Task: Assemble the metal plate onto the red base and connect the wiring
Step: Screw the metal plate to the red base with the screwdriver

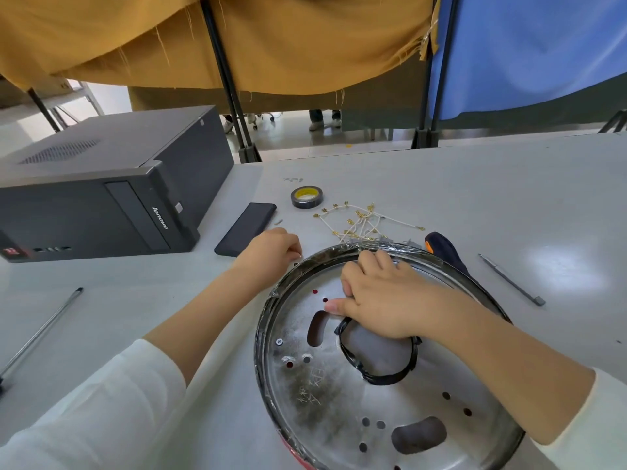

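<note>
The round metal plate lies on the red base, of which only a sliver shows at the lower edge. Black tape wraps the plate's rim and its centre hole. My right hand rests on the upper part of the plate with loosely bent fingers and the thumb touching the metal. My left hand is on the table just left of the rim, its fingers curled down and pinching a small metal piece. White wires with gold terminals lie in a loose pile beyond the plate.
A roll of black tape sits behind the wires. A screwdriver with a dark handle lies at the plate's right. A computer case and a flat black bar stand at the left. Thin metal rods lie at far left and right.
</note>
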